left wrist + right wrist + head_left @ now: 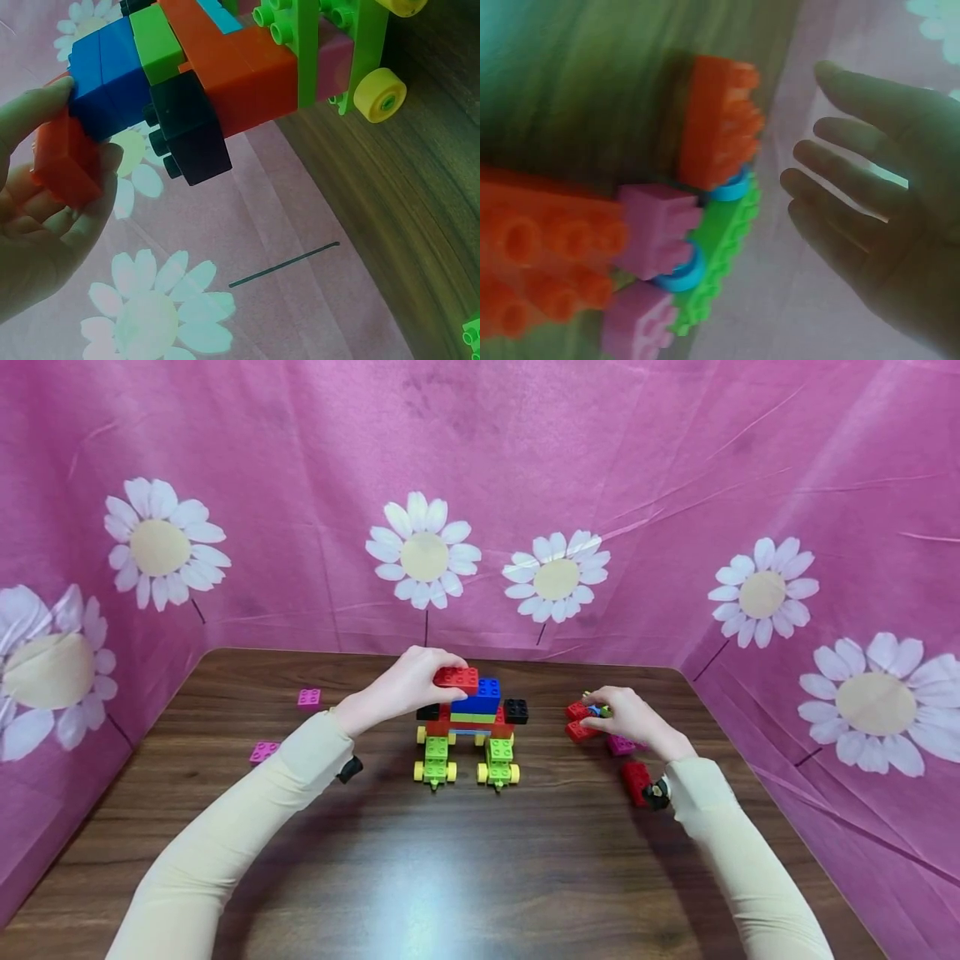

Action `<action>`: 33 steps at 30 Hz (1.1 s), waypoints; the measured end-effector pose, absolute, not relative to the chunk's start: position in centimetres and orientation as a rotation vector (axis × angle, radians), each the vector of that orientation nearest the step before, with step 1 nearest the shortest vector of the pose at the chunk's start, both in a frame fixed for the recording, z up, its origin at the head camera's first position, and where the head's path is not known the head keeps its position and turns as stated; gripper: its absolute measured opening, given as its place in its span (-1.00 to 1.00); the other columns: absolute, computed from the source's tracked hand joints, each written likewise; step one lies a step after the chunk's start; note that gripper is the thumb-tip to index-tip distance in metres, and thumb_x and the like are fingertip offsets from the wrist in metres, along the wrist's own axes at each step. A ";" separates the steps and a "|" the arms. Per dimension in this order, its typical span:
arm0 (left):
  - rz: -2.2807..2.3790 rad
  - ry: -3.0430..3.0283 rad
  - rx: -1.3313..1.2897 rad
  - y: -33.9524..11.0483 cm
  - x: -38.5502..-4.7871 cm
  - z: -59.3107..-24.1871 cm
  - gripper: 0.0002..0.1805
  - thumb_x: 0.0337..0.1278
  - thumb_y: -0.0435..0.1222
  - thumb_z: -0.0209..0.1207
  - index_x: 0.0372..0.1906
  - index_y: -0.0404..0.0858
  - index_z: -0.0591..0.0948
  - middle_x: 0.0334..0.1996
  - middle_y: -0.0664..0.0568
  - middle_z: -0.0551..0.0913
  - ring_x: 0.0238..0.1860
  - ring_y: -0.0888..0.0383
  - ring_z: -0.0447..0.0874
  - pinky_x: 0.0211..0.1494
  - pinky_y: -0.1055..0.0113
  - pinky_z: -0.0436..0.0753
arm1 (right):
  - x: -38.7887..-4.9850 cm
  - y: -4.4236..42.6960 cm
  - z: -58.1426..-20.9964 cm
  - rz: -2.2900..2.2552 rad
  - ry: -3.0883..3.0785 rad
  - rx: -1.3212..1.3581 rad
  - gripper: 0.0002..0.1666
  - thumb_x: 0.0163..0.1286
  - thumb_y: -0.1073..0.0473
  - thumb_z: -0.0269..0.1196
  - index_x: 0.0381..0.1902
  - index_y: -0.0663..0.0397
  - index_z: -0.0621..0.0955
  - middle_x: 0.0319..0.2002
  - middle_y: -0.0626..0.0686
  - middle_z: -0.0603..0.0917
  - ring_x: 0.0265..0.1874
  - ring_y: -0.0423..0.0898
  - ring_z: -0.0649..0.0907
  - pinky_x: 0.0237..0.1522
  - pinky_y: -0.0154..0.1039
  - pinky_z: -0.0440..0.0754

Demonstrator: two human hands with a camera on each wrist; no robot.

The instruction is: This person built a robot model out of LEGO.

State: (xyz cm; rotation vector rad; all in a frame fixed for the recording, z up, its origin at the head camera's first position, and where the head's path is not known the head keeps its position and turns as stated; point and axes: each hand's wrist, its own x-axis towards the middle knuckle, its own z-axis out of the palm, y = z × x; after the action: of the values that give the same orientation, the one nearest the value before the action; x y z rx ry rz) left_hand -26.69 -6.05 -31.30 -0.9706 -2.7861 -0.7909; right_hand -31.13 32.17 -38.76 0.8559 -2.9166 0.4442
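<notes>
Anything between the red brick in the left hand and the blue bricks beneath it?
Nothing visible: in the left wrist view, the red brick lies right up against the blue bricks. The left hand hides part of the seam.

Above the blue brick [478, 703], the left hand [408, 681] hides the red brick's [461, 678] end! Well right of it, the right hand [628, 717] masks part of a green strip [721, 238], blurry in the right wrist view!

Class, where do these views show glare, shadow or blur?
Head view: glare on the glossy brown wooden table, shadows beside both cream fabric sleeves; left wrist view: fairly crisp black studded plastic brick; right wrist view: blur over the large red studded plastic brick.
</notes>
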 end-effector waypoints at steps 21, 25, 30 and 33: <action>-0.768 -2.797 -0.955 -6.0 -26.7 -31.4 -0.52 0.11 -0.18 0.39 0.11 -0.32 0.65 -0.05 -0.13 0.76 -0.15 0.02 0.69 -0.04 0.21 0.71 | -30.9 31.1 -40.9 0.257 -2.993 0.924 -0.58 -0.07 0.05 0.60 -0.31 0.17 0.73 -0.43 0.05 0.62 -0.46 -0.15 0.51 -0.37 -0.24 0.55; -0.784 -2.792 -0.959 -6.0 -26.8 -31.6 -0.52 0.11 -0.19 0.40 0.11 -0.32 0.65 -0.05 -0.13 0.76 -0.14 0.02 0.69 -0.04 0.22 0.72 | -30.8 30.7 -40.8 0.213 -3.005 0.926 -0.62 -0.01 0.04 0.57 -0.32 0.15 0.71 -0.39 0.05 0.68 -0.45 -0.15 0.53 -0.36 -0.22 0.57; -0.788 -2.794 -0.965 -6.0 -26.8 -31.7 -0.52 0.11 -0.19 0.39 0.12 -0.32 0.65 -0.04 -0.13 0.76 -0.13 0.02 0.69 -0.04 0.23 0.72 | -30.9 30.0 -40.0 0.249 -2.979 0.955 -0.65 0.07 0.10 0.52 -0.28 0.18 0.66 -0.39 0.06 0.69 -0.46 -0.14 0.49 -0.38 -0.23 0.52; -0.786 -2.792 -0.962 -6.0 -26.8 -31.6 -0.52 0.11 -0.19 0.39 0.11 -0.32 0.65 -0.04 -0.13 0.76 -0.14 0.02 0.69 -0.05 0.23 0.72 | -31.0 29.4 -38.7 0.287 -2.949 0.971 -0.67 0.10 0.12 0.50 -0.27 0.16 0.64 -0.40 0.06 0.69 -0.46 -0.14 0.50 -0.37 -0.22 0.50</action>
State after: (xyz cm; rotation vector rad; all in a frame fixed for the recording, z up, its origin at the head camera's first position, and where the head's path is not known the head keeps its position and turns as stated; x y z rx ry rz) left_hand -26.84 -6.00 -31.63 -0.9616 -2.7921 -0.7861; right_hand -31.05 29.43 -38.70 0.9710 -2.9491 0.2869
